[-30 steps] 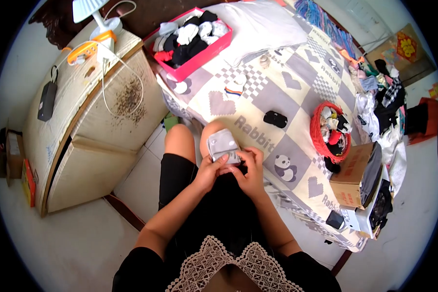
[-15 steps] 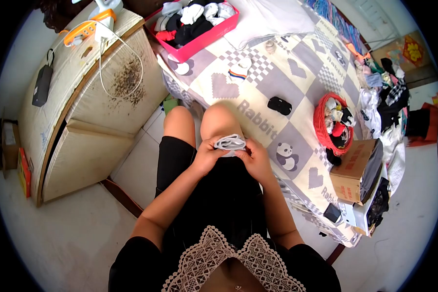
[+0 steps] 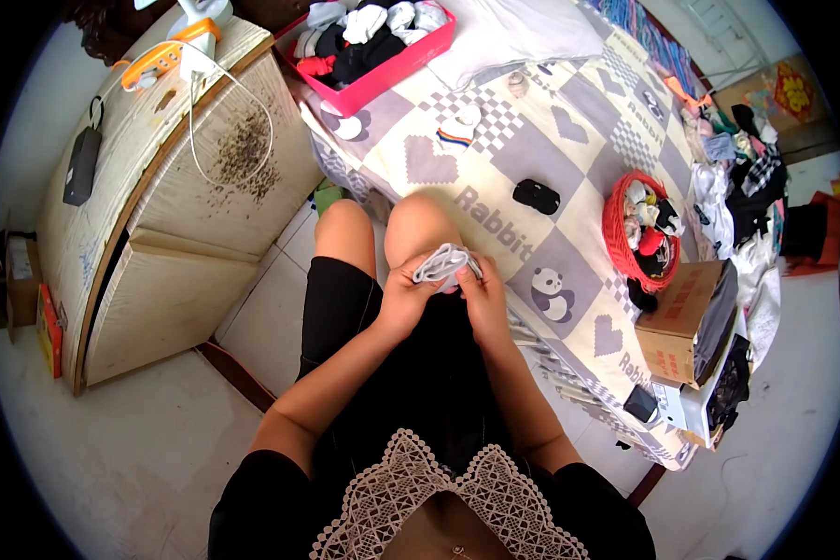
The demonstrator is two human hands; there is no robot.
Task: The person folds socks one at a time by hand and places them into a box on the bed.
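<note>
While both hands meet above the lap, the light grey folded fabric (image 3: 442,264) is held between them, near the bare knees, with its looped layers showing at the top. The left hand (image 3: 407,291) pinches the fabric's left side; the right hand (image 3: 483,287) pinches its right side, the thumb lying against the near face. Each grip is closed on the fabric; some fingertips are hidden behind it.

To the right extends the bed (image 3: 483,175), covered with a checked, panda-printed sheet. On it, a black bundle (image 3: 536,196) lies nearest the hands, and a white sock (image 3: 457,131) with rainbow stripes lies farther off. Beyond the sock, a pink box (image 3: 389,85) holds black, white, grey and red textiles, beside a pale pillow (image 3: 523,42). Toward the right edge, a red basket (image 3: 614,245) contains mixed small textiles; just beside it stands an open cardboard box (image 3: 664,352).

At left, a cabinet (image 3: 173,313) bears an orange-and-white power strip (image 3: 159,67) and a black case (image 3: 83,165).
</note>
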